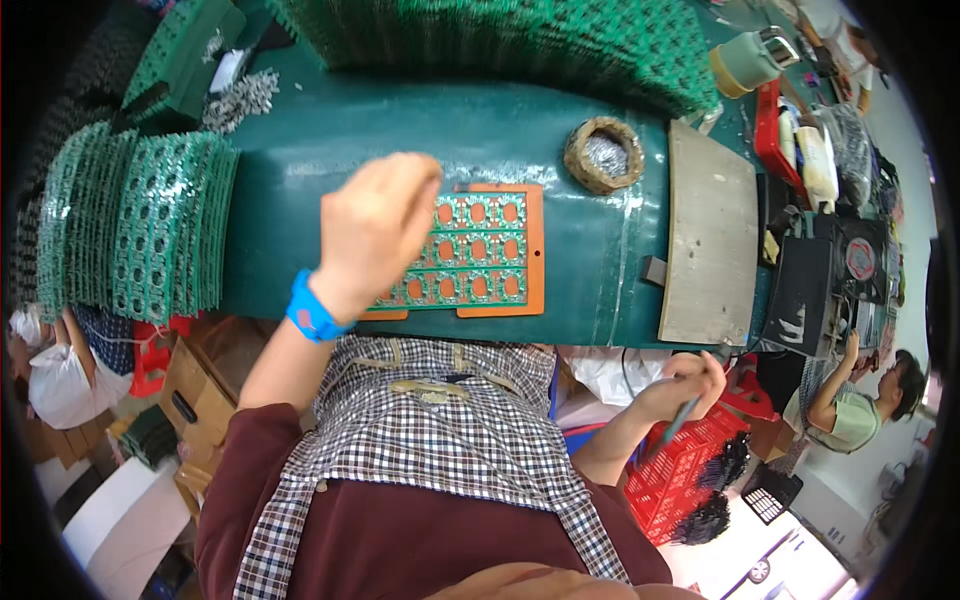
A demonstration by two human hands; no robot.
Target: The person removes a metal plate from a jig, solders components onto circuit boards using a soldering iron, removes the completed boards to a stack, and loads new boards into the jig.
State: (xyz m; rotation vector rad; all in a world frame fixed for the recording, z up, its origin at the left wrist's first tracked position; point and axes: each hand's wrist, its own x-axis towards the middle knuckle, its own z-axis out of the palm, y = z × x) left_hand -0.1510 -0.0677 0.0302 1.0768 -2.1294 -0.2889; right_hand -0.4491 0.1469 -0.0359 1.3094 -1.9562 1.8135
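Above the left part of an orange fixture plate point(537, 285) is my left hand point(385, 220), its fingers pinched together. Whatever they hold, if anything, is hidden. On the plate lies a green circuit board panel point(497, 249) with rows of round cut-outs, partly covered by that hand. My right hand point(690, 385) is off the table's front edge at the right, closed round a thin dark pen-shaped tool point(682, 418). The tool slants and is blurred, so its exact kind does not show.
Stacked green panels stand at the left point(170, 225) and along the back point(520, 45). A brown ring-shaped holder point(604, 155) with silvery contents sits right of the plate. Further right lie a worn board point(710, 240) and a black device point(800, 290). A red crate point(680, 475) stands below; another person works far right.
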